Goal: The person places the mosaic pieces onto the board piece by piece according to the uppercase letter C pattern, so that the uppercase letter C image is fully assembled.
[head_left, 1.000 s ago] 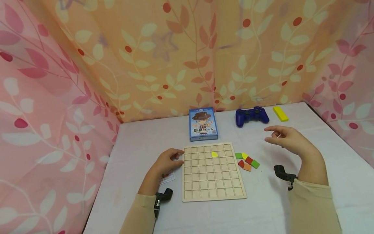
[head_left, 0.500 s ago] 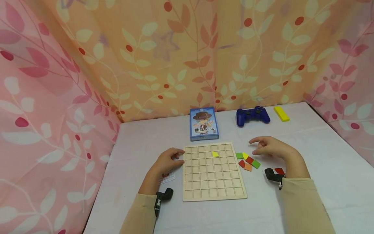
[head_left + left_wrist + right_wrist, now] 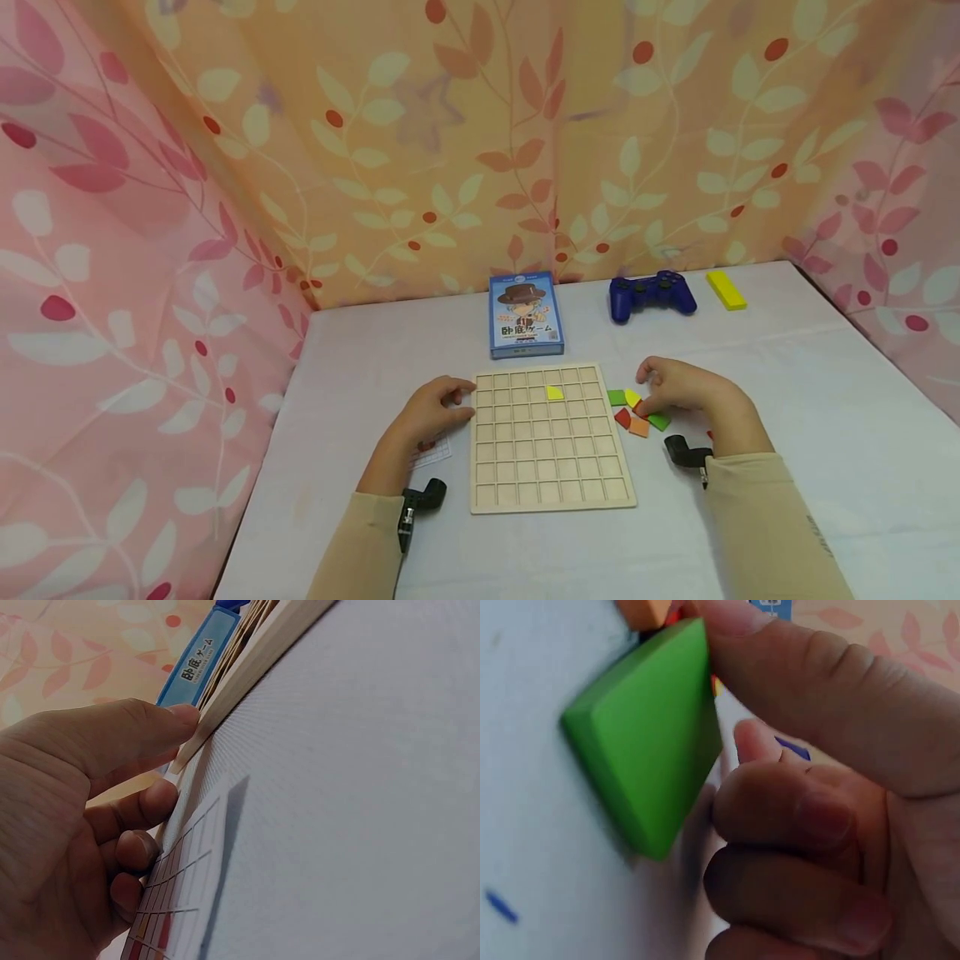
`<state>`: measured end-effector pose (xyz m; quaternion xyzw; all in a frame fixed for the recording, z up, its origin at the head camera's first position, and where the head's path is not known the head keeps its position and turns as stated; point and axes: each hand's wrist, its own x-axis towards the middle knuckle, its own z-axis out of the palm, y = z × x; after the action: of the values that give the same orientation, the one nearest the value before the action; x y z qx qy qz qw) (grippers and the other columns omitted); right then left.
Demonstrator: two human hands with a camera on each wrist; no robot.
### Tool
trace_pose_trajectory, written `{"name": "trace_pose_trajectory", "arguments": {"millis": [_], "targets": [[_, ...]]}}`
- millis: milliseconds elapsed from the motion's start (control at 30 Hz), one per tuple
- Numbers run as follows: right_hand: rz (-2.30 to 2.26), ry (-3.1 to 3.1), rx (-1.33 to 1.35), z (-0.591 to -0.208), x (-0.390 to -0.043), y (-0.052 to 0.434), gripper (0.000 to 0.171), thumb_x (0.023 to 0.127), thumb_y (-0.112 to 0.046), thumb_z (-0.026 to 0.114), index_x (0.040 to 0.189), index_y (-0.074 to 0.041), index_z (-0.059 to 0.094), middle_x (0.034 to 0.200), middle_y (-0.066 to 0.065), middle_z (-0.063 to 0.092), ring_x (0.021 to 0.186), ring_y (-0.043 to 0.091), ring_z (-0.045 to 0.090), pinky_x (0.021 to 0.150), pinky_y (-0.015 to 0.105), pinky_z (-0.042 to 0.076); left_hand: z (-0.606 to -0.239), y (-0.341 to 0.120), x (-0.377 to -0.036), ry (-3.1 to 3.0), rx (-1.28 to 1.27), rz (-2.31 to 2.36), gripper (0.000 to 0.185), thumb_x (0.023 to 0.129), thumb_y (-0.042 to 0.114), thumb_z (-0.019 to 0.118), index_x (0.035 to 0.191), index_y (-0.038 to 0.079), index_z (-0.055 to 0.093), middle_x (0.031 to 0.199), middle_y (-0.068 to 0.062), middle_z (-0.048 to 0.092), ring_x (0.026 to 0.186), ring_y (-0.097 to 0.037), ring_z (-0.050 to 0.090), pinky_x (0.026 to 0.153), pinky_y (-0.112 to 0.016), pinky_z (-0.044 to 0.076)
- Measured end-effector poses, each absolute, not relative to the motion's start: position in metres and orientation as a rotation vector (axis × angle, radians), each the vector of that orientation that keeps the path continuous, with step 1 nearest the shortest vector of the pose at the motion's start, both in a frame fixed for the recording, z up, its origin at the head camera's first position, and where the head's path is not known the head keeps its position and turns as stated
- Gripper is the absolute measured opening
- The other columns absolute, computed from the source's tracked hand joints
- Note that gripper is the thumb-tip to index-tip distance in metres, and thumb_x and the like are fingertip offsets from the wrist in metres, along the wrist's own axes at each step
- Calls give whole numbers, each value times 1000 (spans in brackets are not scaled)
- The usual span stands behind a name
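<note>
Here the person sits over a wooden grid board (image 3: 552,437) lying flat on a white table (image 3: 810,400), and everything else is best placed from that board. The left hand (image 3: 427,410) rests at the board's left edge, near its far corner; the left wrist view shows the thumb laid against the wooden rim and the other fingers loosely curled beneath, clamping nothing, so I take it to be steadying the board against sliding. Under that hand, just left of the board, lies a small printed grid sheet (image 3: 433,454). The right hand (image 3: 678,390) is down on the cluster of coloured tiles (image 3: 636,412) just right of the board's upper half; its fingers are bent inward, and in the right wrist view the thumb presses on the edge of a green tile (image 3: 649,776) while the curled fingers close in beside it, which looks like a pinch forming, though I cannot tell whether the tile has left the table. Orange and red tiles lie touching or just beside it. One yellow tile (image 3: 554,392) already sits in a cell of the board's second row from the far side. Beyond the board's far edge stands a blue game box (image 3: 526,316), flat on the table; farther right of it rests a blue game controller (image 3: 652,294), and beyond that a yellow block (image 3: 726,290). A leaf-patterned curtain (image 3: 480,142), pink and orange, closes in the table on three sides.
</note>
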<state>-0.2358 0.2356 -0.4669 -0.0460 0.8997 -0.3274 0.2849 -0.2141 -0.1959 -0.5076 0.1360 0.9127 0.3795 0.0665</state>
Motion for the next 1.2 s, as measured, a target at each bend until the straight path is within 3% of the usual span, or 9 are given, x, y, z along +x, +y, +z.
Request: {"name": "trace_pose_trajectory", "arguments": {"millis": [167, 333, 567, 800, 1200], "targets": [[-812, 2425, -130, -459, -230, 230, 41, 70, -27, 82, 87, -6, 51, 71, 4, 46, 65, 20, 45, 58, 32, 31, -508, -196, -214, 2758, 416, 1139, 38, 80, 32, 76, 115, 26, 65, 91, 1, 56, 76, -16, 48, 68, -34, 42], [-793, 2445, -126, -458, -228, 233, 33, 73, -29, 79, 82, -7, 55, 74, 4, 52, 70, 20, 48, 61, 33, 33, -507, -196, -214, 2757, 441, 1142, 39, 80, 32, 76, 116, 24, 65, 91, 0, 56, 76, -15, 48, 67, -33, 42], [-732, 2605, -159, -463, -234, 243, 20, 81, -28, 70, 91, -13, 62, 85, 5, 56, 81, 25, 50, 69, 39, 38, -507, -196, -213, 2740, 417, 1153, 39, 80, 33, 76, 116, 25, 65, 92, -1, 56, 77, -16, 48, 68, -34, 42], [-720, 2655, -124, -465, -235, 254, 25, 81, -27, 68, 100, -13, 61, 95, 8, 57, 89, 29, 49, 75, 45, 40, -506, -196, -214, 2730, 391, 1157, 39, 80, 35, 75, 117, 26, 65, 92, 0, 56, 77, -15, 48, 67, -33, 42], [-825, 2656, -113, -460, -236, 258, 32, 79, -25, 69, 102, -7, 57, 86, 8, 52, 82, 25, 49, 69, 38, 37, -508, -196, -215, 2750, 399, 1145, 38, 80, 33, 76, 115, 26, 66, 91, 2, 56, 77, -15, 48, 67, -33, 42]]}}
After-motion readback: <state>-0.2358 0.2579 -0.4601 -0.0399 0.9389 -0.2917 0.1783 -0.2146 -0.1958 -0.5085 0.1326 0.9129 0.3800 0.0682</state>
